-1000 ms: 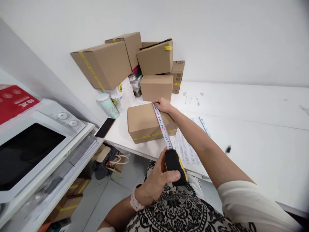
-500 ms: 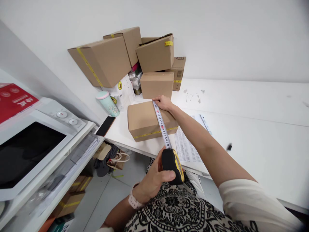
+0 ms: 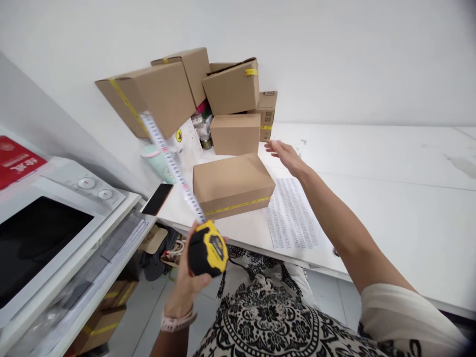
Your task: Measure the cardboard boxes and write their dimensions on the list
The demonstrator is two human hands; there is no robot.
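Note:
My left hand (image 3: 188,285) is closed around a black and yellow tape measure (image 3: 208,249), held in front of the table's edge. Its blade (image 3: 174,168) sticks out up and to the left, with the free end blurred in front of the large box at the back left. A closed cardboard box (image 3: 234,182) with yellow tape along its side lies on the white table, right of the blade. Above the table, just beyond that box's right side, my right hand (image 3: 285,154) is open with fingers stretched out and nothing in it.
Several cardboard boxes (image 3: 232,89) are stacked against the wall. A mint tumbler (image 3: 158,161) and a phone (image 3: 157,199) are at the table's left end. A printed sheet (image 3: 292,215) lies right of the near box. A microwave (image 3: 48,228) stands on the left shelf.
My right hand has let go of the blade's end and moved right, off the box. My left hand has swung the tape measure left, so the blade no longer lies across the box.

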